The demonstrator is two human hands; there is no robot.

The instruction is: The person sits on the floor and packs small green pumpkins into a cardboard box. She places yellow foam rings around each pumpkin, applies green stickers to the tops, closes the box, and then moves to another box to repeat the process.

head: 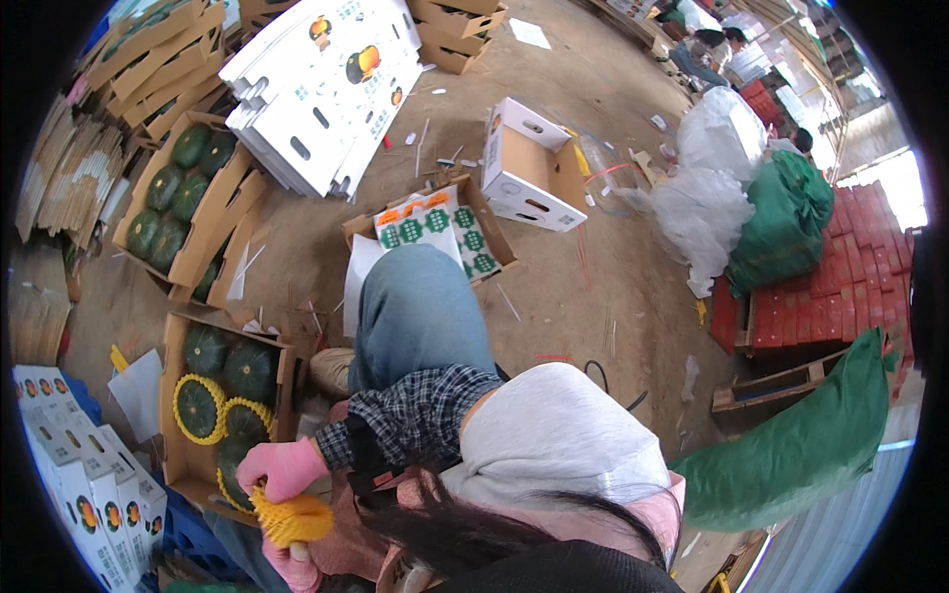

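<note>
My right hand (282, 471), in a pink glove, grips the upper end of a yellow foam net sleeve (295, 519). My left hand (293, 569), also pink-gloved, holds its lower end, a thumb tip showing against the foam. Just beyond them lies an open cardboard box (174, 463) of dark green squashes (250, 369). Around one squash (198, 409) in it runs a yellow foam net (178, 415); a second squash beside it (245, 424) is also netted. The squash nearest my right hand (234, 452) has yellow netting along its lower edge, partly hidden by the hand.
Past my knee (422, 319) sits a carton of printed labels (437, 226) near a white carton (534, 211). Another squash box (126, 237) stands above mine. Flattened white cartons (282, 141) lean behind. Green sacks (793, 437) and red boxes (823, 304) stand right. People (700, 55) work far off.
</note>
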